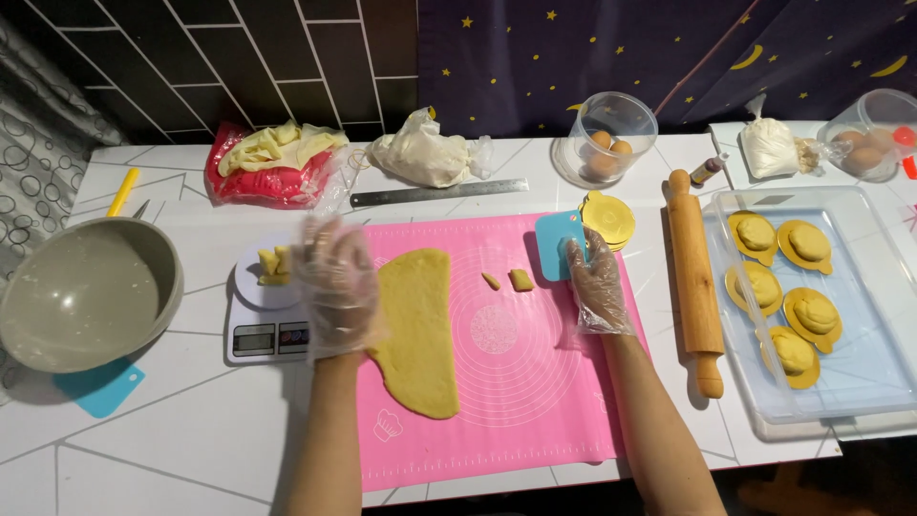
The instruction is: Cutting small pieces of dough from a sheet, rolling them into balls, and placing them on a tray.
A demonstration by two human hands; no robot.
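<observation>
A long flat sheet of yellow dough (420, 330) lies on the pink silicone mat (506, 401). My left hand (334, 285), in a clear plastic glove, hovers with fingers spread between the dough and the white kitchen scale (258, 330), which carries a few yellow dough pieces (273, 265). My right hand (594, 282), also gloved, grips a blue plastic scraper (554, 245) standing on the mat. Two small cut dough bits (509, 280) lie just left of the scraper.
A grey bowl (86, 291) sits left, above a blue scraper (100, 387). A wooden rolling pin (694, 287) and a clear tray (860, 373) of dough on gold discs are right. Behind lie a metal ruler (437, 193), bags, gold discs (609, 218) and an egg tub (611, 141).
</observation>
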